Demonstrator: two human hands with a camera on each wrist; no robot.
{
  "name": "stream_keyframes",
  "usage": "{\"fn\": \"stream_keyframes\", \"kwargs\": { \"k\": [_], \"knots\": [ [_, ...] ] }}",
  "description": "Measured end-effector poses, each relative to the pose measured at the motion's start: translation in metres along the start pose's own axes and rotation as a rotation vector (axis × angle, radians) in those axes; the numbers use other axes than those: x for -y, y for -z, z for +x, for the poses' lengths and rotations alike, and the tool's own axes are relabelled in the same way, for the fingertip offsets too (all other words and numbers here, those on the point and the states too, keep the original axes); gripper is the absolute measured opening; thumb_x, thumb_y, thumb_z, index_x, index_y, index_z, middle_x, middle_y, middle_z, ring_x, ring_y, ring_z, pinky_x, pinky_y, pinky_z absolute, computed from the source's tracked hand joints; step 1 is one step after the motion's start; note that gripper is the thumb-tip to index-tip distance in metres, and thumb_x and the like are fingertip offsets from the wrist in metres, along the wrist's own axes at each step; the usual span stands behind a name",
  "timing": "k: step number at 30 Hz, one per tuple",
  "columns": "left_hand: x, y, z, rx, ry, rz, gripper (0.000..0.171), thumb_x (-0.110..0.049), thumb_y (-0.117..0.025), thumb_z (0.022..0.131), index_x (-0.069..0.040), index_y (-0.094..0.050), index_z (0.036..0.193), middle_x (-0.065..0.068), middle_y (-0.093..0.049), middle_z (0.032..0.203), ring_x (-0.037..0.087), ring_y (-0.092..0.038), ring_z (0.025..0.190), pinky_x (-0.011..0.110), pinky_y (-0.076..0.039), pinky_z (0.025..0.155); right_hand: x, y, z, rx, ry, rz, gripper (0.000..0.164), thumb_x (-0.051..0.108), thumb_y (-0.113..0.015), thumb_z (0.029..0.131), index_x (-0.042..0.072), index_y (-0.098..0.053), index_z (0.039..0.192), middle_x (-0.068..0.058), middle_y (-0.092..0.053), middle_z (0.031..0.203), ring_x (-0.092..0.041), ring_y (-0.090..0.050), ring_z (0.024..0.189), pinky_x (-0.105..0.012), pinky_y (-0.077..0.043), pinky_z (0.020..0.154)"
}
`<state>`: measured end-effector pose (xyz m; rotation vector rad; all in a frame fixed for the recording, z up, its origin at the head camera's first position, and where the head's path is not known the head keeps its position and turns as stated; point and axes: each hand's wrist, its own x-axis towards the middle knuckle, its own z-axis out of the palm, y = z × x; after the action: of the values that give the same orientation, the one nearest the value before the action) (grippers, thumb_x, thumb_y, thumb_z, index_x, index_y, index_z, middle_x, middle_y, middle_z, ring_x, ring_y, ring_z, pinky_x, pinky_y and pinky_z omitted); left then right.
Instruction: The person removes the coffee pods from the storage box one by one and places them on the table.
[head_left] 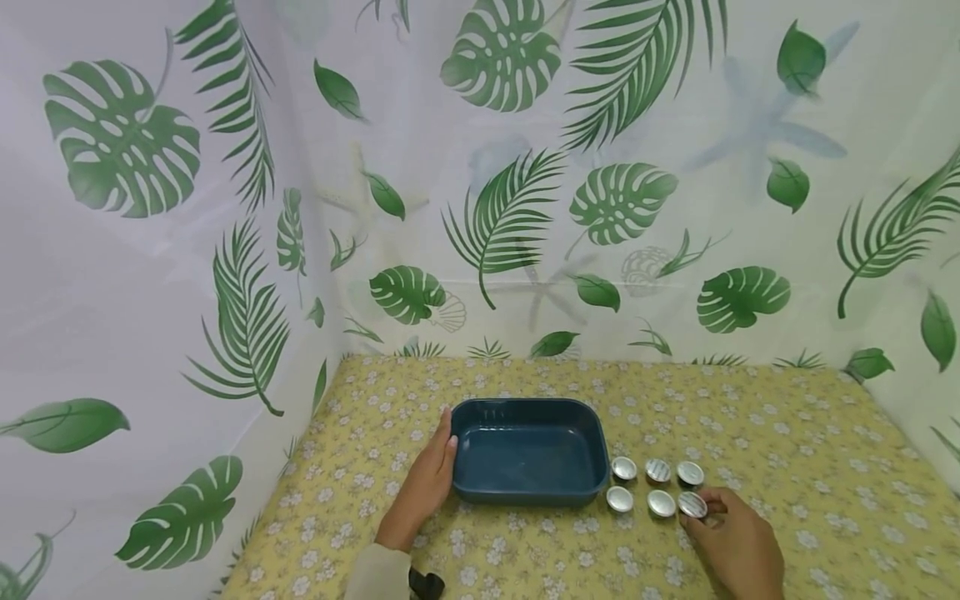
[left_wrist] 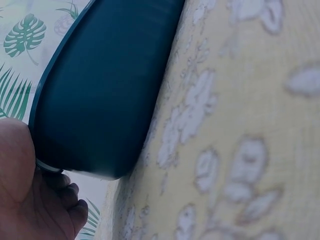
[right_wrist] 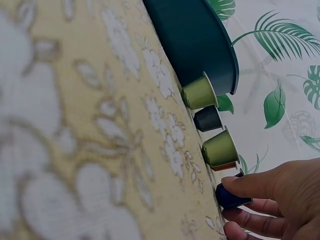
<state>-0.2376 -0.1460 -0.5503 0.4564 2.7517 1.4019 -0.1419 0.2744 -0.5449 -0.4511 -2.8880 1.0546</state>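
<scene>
A dark teal rectangular dish (head_left: pixel 528 498) stands on the table with its inside facing up. My left hand (head_left: pixel 429 477) holds its left end, the thumb at the rim; the left wrist view shows the fingers (left_wrist: pixel 70 200) curled at that end. Right of the dish, several coffee capsules stand foil side up in two rows of three. My right hand (head_left: pixel 738 542) pinches the dark blue capsule (right_wrist: pixel 229 195) at the front right, thumb on one side and fingers on the other. Nearby in the front row are a silver-lidded capsule (head_left: pixel 662 503) and a green capsule (right_wrist: pixel 199 93) closest to the dish.
The back row holds three more capsules, among them one (head_left: pixel 691 473) just behind the pinched one. A yellow flowered cloth (head_left: pixel 825 450) covers the table. White sheets with green leaves (head_left: pixel 615 200) hang behind and at the left.
</scene>
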Motion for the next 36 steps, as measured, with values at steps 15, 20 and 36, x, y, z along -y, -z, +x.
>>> {"fn": "stream_keyframes", "kwargs": {
  "k": [15,20,36],
  "knots": [
    [0.001,0.004,0.001,-0.003,0.018,0.037,0.059,-0.036,-0.028,0.114,-0.023,0.0,0.164,0.007,-0.007,0.17,0.028,-0.015,0.154,0.056,-0.022,0.121,0.002,-0.003,-0.002,0.019,0.029,-0.001,0.059,0.029,-0.083,0.086,-0.006,-0.057,0.126,-0.023,-0.07,0.107,-0.025,-0.067,0.08,-0.039,-0.051,0.062],
    [0.002,0.006,0.001,0.008,0.028,0.037,0.059,-0.037,-0.028,0.114,-0.026,0.0,0.164,0.007,-0.008,0.17,0.028,-0.016,0.154,0.056,-0.022,0.121,0.002,-0.001,-0.003,0.032,0.034,-0.001,0.062,0.03,-0.083,0.085,-0.006,-0.057,0.127,-0.02,-0.07,0.105,-0.023,-0.068,0.08,-0.039,-0.051,0.063],
    [0.009,0.016,-0.006,-0.008,-0.028,0.047,0.058,-0.032,-0.033,0.114,-0.016,-0.01,0.165,0.006,-0.008,0.17,0.031,-0.013,0.155,0.056,-0.019,0.121,0.009,0.014,-0.012,0.181,-0.02,-0.029,0.079,0.032,-0.08,0.087,-0.006,-0.042,0.145,-0.024,-0.066,0.119,-0.034,-0.069,0.091,-0.044,-0.053,0.068]
  ]
}}
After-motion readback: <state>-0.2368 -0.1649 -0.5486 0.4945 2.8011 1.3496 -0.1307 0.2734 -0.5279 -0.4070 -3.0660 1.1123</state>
